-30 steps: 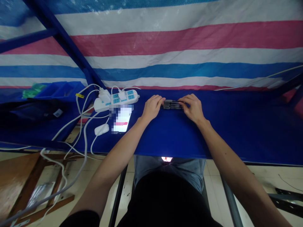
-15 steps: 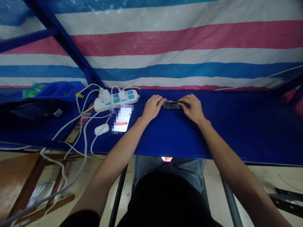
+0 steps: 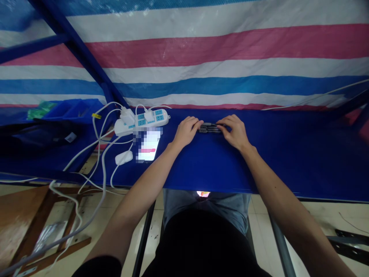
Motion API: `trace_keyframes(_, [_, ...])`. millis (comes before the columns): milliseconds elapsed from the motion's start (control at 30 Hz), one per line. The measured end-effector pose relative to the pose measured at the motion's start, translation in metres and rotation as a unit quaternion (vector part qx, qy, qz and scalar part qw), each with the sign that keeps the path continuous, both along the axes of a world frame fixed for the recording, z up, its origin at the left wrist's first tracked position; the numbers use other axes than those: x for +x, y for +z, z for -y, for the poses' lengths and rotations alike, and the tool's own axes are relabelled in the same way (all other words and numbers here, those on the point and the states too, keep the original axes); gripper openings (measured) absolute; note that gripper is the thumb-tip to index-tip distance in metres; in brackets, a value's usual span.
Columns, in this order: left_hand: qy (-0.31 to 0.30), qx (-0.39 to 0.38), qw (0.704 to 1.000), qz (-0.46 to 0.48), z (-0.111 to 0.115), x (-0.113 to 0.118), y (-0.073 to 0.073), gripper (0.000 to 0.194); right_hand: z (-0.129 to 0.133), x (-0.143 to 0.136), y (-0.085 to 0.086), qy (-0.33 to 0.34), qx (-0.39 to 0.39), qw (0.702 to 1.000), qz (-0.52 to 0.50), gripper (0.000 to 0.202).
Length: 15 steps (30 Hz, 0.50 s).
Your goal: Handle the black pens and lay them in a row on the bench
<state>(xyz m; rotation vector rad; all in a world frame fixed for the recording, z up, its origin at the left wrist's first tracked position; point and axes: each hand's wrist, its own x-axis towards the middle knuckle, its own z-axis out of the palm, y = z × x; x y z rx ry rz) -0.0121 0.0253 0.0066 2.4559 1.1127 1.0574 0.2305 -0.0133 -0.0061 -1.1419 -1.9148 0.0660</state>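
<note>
Several dark pens [image 3: 210,128] lie side by side in a small bundle on the blue table [image 3: 213,165], their length running left to right. At the bundle's left end, my left hand [image 3: 187,130] grips it with curled fingers. My right hand [image 3: 234,130] pinches the right end between thumb and fingers. The middle of the pens shows between both hands; their ends are partly covered by my fingertips.
Left of my hands are a white power strip [image 3: 141,122] with plugs, a lit phone [image 3: 149,145], a white adapter [image 3: 123,157] and looping white cables. Blue bins [image 3: 72,109] stand at the far left. A striped sheet [image 3: 201,50] hangs behind the table.
</note>
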Motion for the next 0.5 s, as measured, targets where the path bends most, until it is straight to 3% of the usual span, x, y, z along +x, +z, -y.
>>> trace_keyframes(500, [0.003,0.003,1.000,-0.006,-0.0003,0.0004,-0.0001,0.049,0.0002,-0.0002,0.0004,0.000,-0.005,1.000,0.001,0.019])
